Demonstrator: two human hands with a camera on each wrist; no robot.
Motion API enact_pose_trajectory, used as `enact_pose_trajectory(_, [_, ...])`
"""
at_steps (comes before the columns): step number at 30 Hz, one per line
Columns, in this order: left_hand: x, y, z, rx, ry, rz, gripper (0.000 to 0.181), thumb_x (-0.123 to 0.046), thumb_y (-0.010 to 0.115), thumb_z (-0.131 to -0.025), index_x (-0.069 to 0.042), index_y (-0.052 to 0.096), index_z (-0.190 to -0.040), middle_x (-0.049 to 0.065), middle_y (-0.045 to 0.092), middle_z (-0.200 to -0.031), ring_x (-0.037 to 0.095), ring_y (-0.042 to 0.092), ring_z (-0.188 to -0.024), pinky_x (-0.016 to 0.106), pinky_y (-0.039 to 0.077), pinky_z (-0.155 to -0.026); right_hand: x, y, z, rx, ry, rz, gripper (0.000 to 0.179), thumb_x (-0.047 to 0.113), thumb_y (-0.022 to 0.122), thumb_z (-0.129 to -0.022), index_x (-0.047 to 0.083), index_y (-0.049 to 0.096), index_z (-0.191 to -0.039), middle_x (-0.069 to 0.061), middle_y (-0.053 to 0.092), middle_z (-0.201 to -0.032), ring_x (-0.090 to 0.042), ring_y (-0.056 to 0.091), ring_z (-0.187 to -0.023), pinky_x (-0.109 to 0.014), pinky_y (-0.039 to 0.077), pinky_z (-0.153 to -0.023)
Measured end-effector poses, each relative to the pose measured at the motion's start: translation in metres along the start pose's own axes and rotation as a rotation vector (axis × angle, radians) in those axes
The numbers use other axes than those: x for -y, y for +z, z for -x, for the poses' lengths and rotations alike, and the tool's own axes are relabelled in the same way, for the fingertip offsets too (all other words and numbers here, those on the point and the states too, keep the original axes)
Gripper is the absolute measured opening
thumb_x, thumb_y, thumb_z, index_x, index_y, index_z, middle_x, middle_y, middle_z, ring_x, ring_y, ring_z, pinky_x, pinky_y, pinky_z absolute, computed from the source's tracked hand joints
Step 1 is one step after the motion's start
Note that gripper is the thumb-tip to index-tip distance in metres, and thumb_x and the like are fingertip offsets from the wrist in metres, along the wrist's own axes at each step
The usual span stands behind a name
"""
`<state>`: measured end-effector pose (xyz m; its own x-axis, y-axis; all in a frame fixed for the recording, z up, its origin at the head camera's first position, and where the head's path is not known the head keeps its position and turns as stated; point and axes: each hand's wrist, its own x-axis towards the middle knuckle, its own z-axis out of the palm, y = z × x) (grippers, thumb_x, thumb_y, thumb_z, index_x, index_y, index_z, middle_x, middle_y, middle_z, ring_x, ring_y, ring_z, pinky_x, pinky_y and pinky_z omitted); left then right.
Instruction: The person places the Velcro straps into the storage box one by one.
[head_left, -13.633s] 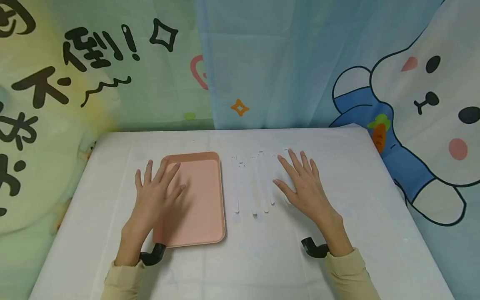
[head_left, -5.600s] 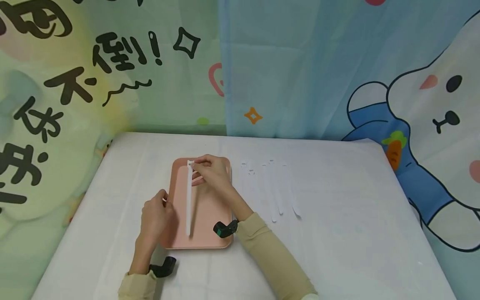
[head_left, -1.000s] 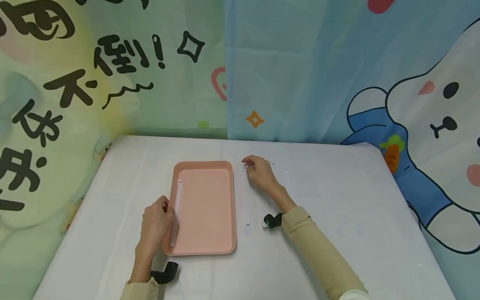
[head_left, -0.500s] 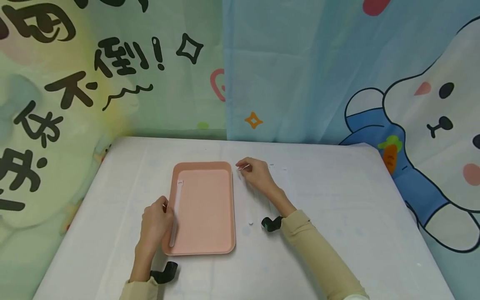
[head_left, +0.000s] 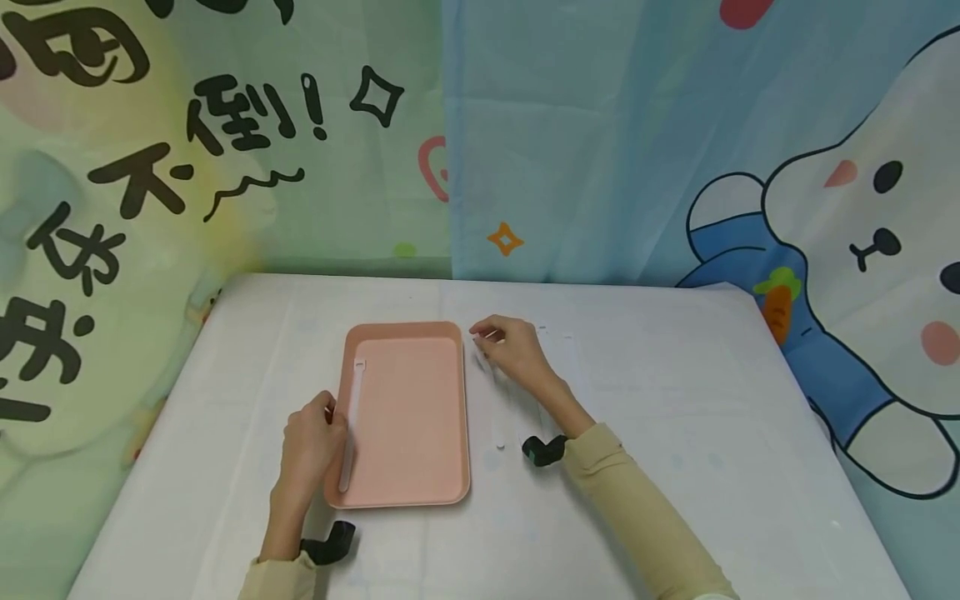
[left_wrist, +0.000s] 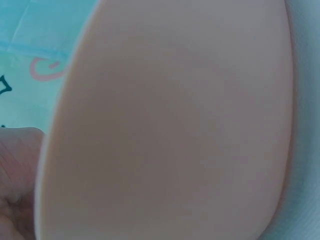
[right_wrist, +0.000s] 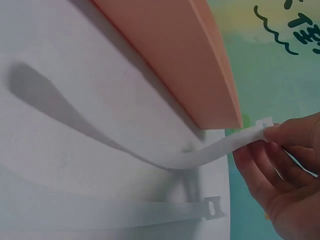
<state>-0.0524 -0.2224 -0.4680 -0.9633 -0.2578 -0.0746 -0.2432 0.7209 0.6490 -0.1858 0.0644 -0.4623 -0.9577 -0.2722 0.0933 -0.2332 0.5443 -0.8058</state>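
My right hand (head_left: 517, 354) is just beyond the right rim of a pink tray (head_left: 412, 417). Between thumb and fingers it pinches the slotted end of a thin white strap (right_wrist: 220, 146). That end is raised in the right wrist view, while the strap curves down and trails across the table. A second white strap (right_wrist: 125, 215) lies flat beside it. My left hand (head_left: 309, 442) holds the tray's left rim, its fingers curled there; the left wrist view shows them partly hidden behind the rim. Inside the tray, one white strap (head_left: 352, 425) lies lengthwise along the left side.
More pale straps lie on the white table (head_left: 675, 400) around and under my right forearm, hard to see against the cloth. A printed curtain (head_left: 585, 150) hangs behind the table's far edge.
Earlier my right hand carried a strap over the tray; that strap now lies inside. Since then it has moved to the table, pinched another strap, raised its end and shifted slightly left.
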Motion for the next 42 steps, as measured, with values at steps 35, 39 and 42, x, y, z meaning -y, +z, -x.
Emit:
enact_pose_trajectory(35, [-0.004,-0.011,0.000,0.034,-0.031,-0.006,0.031,-0.006,0.052,-0.094,0.011,0.065,-0.116,0.027,0.073,-0.093,0.032,0.069,-0.073,0.042,0.055,-0.061,0.034,-0.032,0.005,-0.003,0.095,-0.454,0.025,0.009,0.066,-0.098,-0.005,0.070,-0.119,-0.019,0.068,-0.110,-0.038,0.071,-0.090,-0.036,0.062,-0.069])
enact_pose_trajectory(39, [-0.005,-0.009,0.002,0.020,-0.034,-0.004,0.033,-0.007,0.052,-0.094,0.009,0.066,-0.118,0.026,0.073,-0.094,0.032,0.069,-0.073,0.043,0.054,-0.062,0.038,-0.023,0.002,0.001,0.103,-0.461,0.024,0.009,0.066,-0.098,-0.003,0.071,-0.118,-0.017,0.069,-0.109,-0.033,0.071,-0.089,-0.037,0.062,-0.070])
enact_pose_trajectory(42, [-0.007,-0.009,0.003,0.024,-0.032,0.005,0.034,-0.007,0.051,-0.094,0.009,0.066,-0.121,0.026,0.073,-0.094,0.029,0.067,-0.070,0.040,0.053,-0.060,0.041,-0.015,0.000,0.008,0.115,-0.470,0.022,0.010,0.066,-0.098,0.000,0.072,-0.116,-0.016,0.069,-0.108,-0.032,0.071,-0.089,-0.036,0.062,-0.070])
